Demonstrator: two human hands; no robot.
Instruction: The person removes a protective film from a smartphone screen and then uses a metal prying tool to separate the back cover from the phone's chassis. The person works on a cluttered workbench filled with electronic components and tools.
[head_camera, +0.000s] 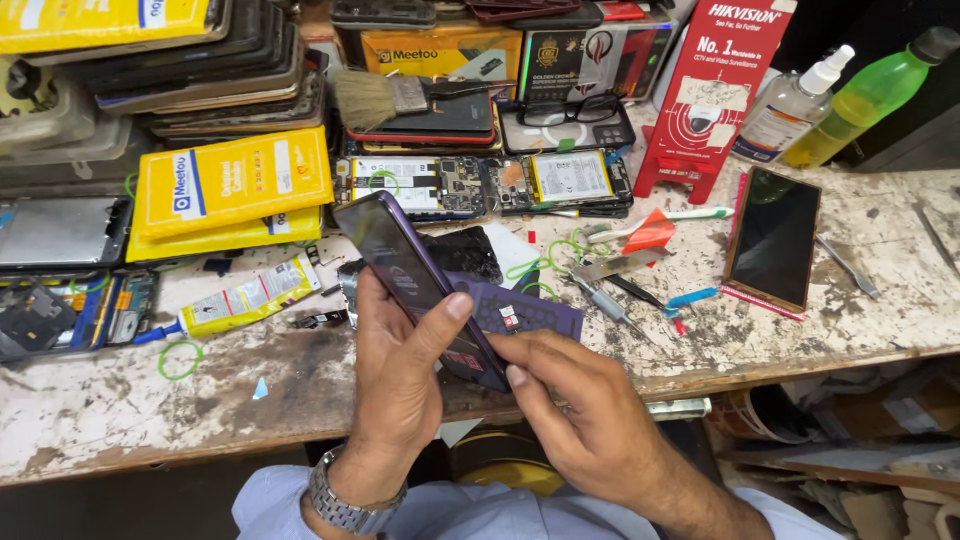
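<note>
Purple phone (405, 270): grasped in left hand (400, 370); right hand (575, 400) pinches its lower edge. Nearby on surface (880, 290): glue tube (245, 300), dark phone (772, 238) (face up), tweezers (615, 305).

Single head-worn cam, looking steeply down, close over hands at workbench (120, 410) front edge; no 2nd view.

Around the purple phone (415, 285), bare worktop (300, 375) lies open to its left along the near edge, broken only by a glue tube (240, 302) and a green rubber band (180, 360). To its right, tweezers (610, 305) and scattered small tools crowd the way toward a copper-edged phone (772, 240). Behind it, opened phones (480, 185) and stacked boxes (232, 192) block passage
</note>
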